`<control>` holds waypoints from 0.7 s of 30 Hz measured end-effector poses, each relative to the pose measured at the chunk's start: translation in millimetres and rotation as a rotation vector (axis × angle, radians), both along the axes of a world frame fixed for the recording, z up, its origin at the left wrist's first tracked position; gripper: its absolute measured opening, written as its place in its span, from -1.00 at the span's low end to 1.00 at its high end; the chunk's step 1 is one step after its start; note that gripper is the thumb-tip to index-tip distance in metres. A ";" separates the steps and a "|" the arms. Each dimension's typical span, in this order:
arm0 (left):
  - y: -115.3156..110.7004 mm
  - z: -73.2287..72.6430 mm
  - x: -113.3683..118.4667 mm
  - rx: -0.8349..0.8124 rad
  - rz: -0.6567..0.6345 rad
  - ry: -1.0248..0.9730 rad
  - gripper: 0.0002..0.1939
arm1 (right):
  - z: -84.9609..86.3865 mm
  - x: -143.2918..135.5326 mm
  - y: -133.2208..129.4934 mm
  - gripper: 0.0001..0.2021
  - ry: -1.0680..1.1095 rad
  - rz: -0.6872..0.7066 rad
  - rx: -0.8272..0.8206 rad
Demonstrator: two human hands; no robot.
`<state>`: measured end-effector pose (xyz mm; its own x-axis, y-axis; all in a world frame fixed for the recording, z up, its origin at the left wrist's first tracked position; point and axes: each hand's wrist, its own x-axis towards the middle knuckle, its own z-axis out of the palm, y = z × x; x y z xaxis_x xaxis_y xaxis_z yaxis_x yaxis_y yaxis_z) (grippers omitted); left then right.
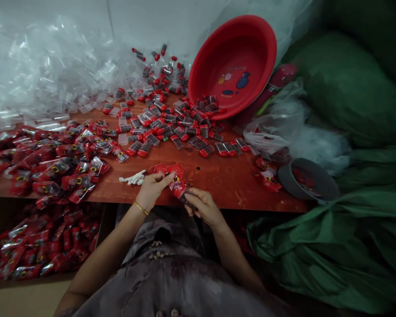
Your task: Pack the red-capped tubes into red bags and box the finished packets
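Observation:
Near the table's front edge, my left hand (153,188) pinches the upper part of a red printed packet (177,181). My right hand (203,206) is closed on a small clear container of dark pieces with a red end (181,192), which meets the packet. Whether the container is inside the packet or against it, I cannot tell. Flat red printed pieces (158,168) lie just beyond my left hand. Beside that hand is a small pile of white sticks (132,178). Many red-ended containers (165,119) are spread across the middle of the table.
Filled red packets (53,163) heap at the left, above a box of more packets (49,240). Clear empty cases (49,70) pile behind. A red basin (232,66) leans at the back. On the right are a grey bowl (288,179), plastic bags (277,127) and green cloth (333,237).

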<state>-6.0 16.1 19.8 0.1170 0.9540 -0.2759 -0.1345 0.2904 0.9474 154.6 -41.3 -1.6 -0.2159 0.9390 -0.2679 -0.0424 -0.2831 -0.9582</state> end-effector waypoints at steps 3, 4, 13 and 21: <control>-1.2 -1.3 1.7 0.020 -0.031 -0.027 -0.59 | 3.5 -1.0 -0.1 -0.70 -0.060 -0.021 0.078; -2.0 -1.4 2.8 0.016 -0.034 -0.052 -0.61 | 4.7 -1.5 -0.2 -0.70 -0.089 -0.032 0.111; -13.9 -10.1 13.6 -0.095 0.039 -0.233 -0.62 | 1.5 -3.7 -0.5 -0.75 -0.243 -0.129 0.286; -23.3 -12.2 22.1 -0.112 0.108 -0.233 -0.60 | 0.4 -16.4 -1.9 -0.79 -0.377 -0.288 0.395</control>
